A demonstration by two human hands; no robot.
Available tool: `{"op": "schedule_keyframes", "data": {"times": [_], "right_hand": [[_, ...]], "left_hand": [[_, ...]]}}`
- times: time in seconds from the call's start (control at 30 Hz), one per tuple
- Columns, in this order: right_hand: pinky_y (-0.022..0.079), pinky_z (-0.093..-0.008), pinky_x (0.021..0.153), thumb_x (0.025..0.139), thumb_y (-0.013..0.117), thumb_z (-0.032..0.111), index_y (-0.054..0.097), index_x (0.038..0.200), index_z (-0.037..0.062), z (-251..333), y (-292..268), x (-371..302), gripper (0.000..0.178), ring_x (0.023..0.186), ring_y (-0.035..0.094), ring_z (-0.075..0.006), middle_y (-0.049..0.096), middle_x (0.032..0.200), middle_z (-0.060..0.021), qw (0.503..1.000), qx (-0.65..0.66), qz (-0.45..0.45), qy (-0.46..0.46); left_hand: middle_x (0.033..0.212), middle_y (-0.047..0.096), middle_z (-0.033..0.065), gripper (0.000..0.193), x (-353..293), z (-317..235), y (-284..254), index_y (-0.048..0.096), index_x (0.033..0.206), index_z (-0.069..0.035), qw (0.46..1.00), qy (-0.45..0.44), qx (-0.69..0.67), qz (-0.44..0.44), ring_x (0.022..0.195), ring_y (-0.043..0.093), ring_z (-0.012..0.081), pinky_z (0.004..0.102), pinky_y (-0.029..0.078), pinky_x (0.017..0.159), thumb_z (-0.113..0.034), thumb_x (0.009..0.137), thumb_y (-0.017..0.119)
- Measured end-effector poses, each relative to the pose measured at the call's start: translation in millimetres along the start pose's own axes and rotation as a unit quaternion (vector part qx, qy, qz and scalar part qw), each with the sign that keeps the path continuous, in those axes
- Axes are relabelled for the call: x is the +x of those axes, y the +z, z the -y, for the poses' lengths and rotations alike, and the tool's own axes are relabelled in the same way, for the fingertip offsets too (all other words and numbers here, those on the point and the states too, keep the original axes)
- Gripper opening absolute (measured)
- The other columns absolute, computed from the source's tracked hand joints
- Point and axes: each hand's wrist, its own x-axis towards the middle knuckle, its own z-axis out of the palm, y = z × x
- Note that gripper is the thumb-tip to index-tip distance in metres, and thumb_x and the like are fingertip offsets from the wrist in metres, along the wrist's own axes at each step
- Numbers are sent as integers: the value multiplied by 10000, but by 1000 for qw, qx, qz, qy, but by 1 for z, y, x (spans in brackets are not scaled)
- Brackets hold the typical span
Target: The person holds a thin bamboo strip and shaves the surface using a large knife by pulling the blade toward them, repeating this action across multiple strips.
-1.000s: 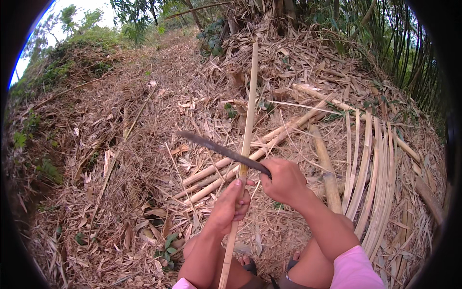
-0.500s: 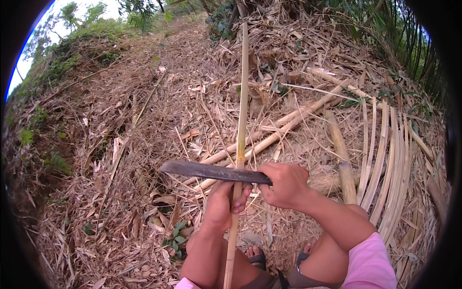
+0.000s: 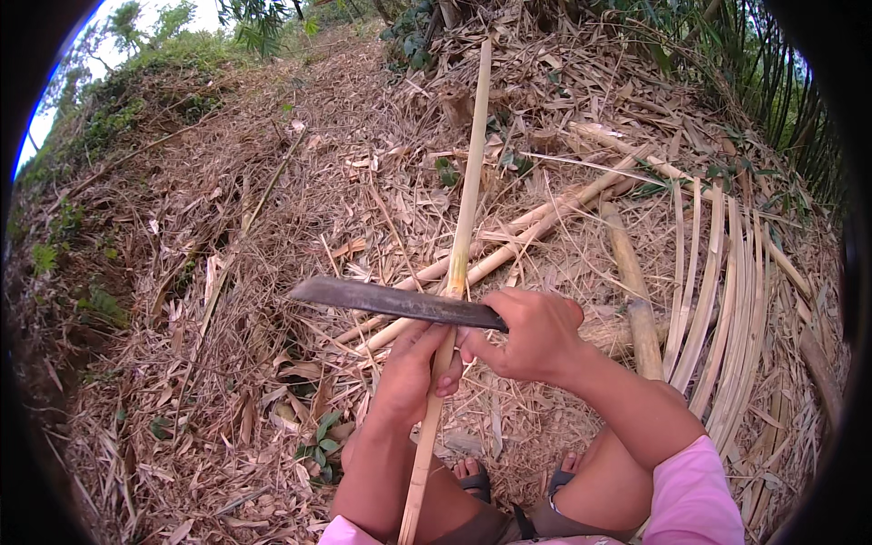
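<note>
Presently, in the head view, gripping a long, pale bamboo strip (image 3: 470, 191) with the left hand (image 3: 404, 377), just past 6 o'clock from the centre, with fingers curled round it. Running from a blunt tip near 12 o'clock down to the lower edge near 6, smooth and straight, with a yellowish-brown band above the grip. At 4 o'clock, clutching a knife (image 3: 381, 297) in the right hand (image 3: 536, 336), with the handle mostly hidden by the fist. Pointing toward 9 o'clock: broad, dark, dull metal, passing across the strip just above the left hand. Impossible to tell any bite of the edge into the wood, or any contact between the close-set hands.

Fanned out at 3 to 4 o'clock, thin, curving split strips (image 3: 727, 309). Nearer in at 3, a thick, rounded, mottled pole (image 3: 633, 282). Slanting from 8 to 2, slim, pale poles (image 3: 518, 250). Spread all round, dry, papery leaf litter (image 3: 182, 345); at 7, a small, glossy green plant (image 3: 320, 447).
</note>
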Motion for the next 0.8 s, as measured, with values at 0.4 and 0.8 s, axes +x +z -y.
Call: {"op": "schedule_keyframes", "data": {"times": [0.4, 0.8], "right_hand": [[412, -344, 407, 796, 647, 650, 613, 632, 119, -6, 5, 2, 557, 467, 593, -218, 571, 545, -43, 965, -209, -130, -93], [360, -276, 384, 864, 585, 664, 636, 697, 33, -61, -44, 31, 654, 421, 498, -99, 478, 493, 3, 970, -8, -138, 200]], "left_hand": [[696, 443, -26, 244, -8, 17, 12, 487, 841, -62, 988, 43, 134, -70, 475, 311, 24, 217, 203, 413, -221, 1024, 470], [718, 430, -37, 294, -11, 1, 16, 547, 1155, -53, 999, -15, 47, 21, 472, 294, 25, 186, 236, 429, -300, 1058, 420]]}}
